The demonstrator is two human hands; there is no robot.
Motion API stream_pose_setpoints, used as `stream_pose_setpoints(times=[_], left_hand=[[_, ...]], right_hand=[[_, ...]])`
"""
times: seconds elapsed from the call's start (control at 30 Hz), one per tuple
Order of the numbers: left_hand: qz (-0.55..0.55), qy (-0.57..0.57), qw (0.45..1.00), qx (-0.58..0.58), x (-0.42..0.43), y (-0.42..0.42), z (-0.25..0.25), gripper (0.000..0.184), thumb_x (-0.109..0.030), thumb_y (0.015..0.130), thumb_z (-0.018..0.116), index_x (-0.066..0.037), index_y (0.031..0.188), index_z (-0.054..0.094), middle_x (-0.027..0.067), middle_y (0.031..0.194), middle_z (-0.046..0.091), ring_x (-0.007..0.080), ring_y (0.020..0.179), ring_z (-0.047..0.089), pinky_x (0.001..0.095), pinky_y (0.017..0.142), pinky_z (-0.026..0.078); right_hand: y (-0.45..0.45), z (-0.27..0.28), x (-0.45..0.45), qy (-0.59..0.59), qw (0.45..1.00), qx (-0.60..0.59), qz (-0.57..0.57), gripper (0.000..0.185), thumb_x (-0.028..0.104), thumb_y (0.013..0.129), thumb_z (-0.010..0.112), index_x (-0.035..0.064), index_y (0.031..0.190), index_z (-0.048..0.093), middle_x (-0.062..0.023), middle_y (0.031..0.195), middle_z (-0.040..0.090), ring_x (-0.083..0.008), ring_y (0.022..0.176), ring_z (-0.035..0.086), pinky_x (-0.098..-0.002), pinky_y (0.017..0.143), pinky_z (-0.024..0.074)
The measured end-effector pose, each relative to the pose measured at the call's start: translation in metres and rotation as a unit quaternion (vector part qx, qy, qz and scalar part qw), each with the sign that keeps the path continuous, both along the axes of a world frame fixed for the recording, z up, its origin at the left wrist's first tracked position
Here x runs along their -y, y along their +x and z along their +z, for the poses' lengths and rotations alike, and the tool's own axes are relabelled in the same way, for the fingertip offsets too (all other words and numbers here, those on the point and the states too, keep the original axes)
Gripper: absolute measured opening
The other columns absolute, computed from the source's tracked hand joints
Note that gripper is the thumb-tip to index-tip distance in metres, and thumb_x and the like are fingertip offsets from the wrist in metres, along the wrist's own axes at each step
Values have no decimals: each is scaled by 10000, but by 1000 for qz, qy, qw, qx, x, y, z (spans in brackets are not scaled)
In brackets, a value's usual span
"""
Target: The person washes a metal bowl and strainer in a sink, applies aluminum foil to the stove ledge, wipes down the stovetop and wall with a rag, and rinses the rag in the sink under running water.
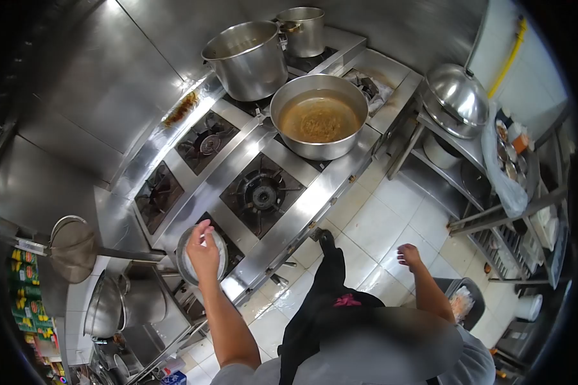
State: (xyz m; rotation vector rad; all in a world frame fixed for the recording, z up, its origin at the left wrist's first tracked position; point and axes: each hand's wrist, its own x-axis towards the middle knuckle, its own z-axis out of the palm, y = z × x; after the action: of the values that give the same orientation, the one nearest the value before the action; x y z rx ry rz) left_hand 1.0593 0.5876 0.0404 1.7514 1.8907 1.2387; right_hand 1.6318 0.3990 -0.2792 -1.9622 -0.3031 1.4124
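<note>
My left hand is over a round metal pan at the near left corner of the stove. Its fingers are apart and partly bent, and nothing shows between them. The pan holds something whitish, which the hand and forearm partly cover. Out to the right, above the tiled floor, my right hand hangs with loosely curled, parted fingers and nothing in it. A wide metal pot of brownish liquid stands on the stove, away from both hands.
Two tall pots stand at the back of the stove. A wire strainer hangs at left. On the right, a metal rack carries a domed lid and a plastic bag. A dark bin is beside my right arm.
</note>
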Motion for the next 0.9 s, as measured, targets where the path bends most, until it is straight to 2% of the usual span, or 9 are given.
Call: stream_pose_setpoints(times=[0.2, 0.3, 0.43, 0.5, 0.63, 0.67, 0.73, 0.8, 0.9], left_hand=[[-32, -39, 990, 133, -132, 50, -65, 188, -66, 951, 573, -5, 1097, 673, 79, 932, 710, 127, 867, 654, 243, 781, 491], [-57, -24, 982, 177, -229, 62, -73, 226, -157, 981, 559, -26, 1130, 668, 54, 952, 700, 113, 836, 633, 237, 737, 485], [-25, -27, 926, 375, -372, 83, -40, 259, -231, 989, 559, -76, 1177, 647, 21, 981, 681, 124, 845, 626, 260, 750, 496], [-29, -58, 874, 482, -444, 87, -25, 322, -281, 981, 561, -97, 1242, 602, 25, 1068, 657, 135, 954, 614, 293, 801, 483], [-8, -83, 830, 551, -566, 106, 12, 403, -322, 974, 545, -116, 1319, 523, 47, 1194, 595, 183, 1097, 562, 391, 882, 442], [25, -82, 828, 554, -588, 110, 20, 363, -292, 980, 518, -127, 1303, 529, 45, 1187, 591, 199, 1089, 565, 405, 878, 437], [71, -40, 852, 518, -628, 109, 17, 347, -292, 967, 517, -132, 1275, 523, 44, 1170, 587, 203, 1062, 563, 415, 855, 435], [108, -17, 849, 516, -651, 111, 23, 325, -275, 982, 488, -139, 1276, 519, 45, 1191, 576, 205, 1084, 563, 425, 869, 433], [134, -44, 828, 542, -693, 74, 5, 353, -222, 959, 471, -160, 1305, 499, 37, 1105, 574, 190, 966, 533, 477, 861, 408]], right_hand=[[-9, -21, -93, -1, 937, 73, 342, 215, 200, 925, 552, 30, 903, 682, -89, 827, 685, -178, 756, 657, -323, 622, 552], [-12, 40, -125, -66, 943, -10, 325, 284, 214, 921, 477, 2, 802, 624, -102, 753, 661, -187, 686, 648, -318, 569, 515], [-15, 184, -240, 77, 922, -41, 377, 245, 202, 940, 484, 58, 750, 542, -20, 669, 537, -119, 598, 509, -275, 551, 421], [-14, 244, -308, 191, 910, -91, 357, 244, 219, 961, 511, 91, 754, 516, 41, 650, 451, -78, 589, 404, -247, 548, 353], [-43, 379, -487, 364, 859, 30, 359, 360, 343, 1017, 496, 124, 733, 464, 67, 647, 398, -50, 592, 373, -235, 530, 316], [-47, 387, -537, 409, 838, 66, 356, 354, 326, 1012, 495, 123, 725, 460, 61, 635, 404, -55, 574, 372, -240, 519, 312], [-59, 379, -647, 427, 866, -30, 260, 267, 262, 968, 511, 110, 749, 503, 38, 627, 458, -71, 552, 411, -250, 501, 309], [-81, 364, -749, 346, 927, -89, 114, 255, 358, 960, 546, 113, 895, 576, 35, 712, 520, -97, 598, 455, -245, 543, 367], [-110, 349, -843, 194, 970, -124, 80, 464, 555, 957, 515, 108, 1068, 576, 2, 787, 564, -122, 635, 480, -273, 582, 411]])
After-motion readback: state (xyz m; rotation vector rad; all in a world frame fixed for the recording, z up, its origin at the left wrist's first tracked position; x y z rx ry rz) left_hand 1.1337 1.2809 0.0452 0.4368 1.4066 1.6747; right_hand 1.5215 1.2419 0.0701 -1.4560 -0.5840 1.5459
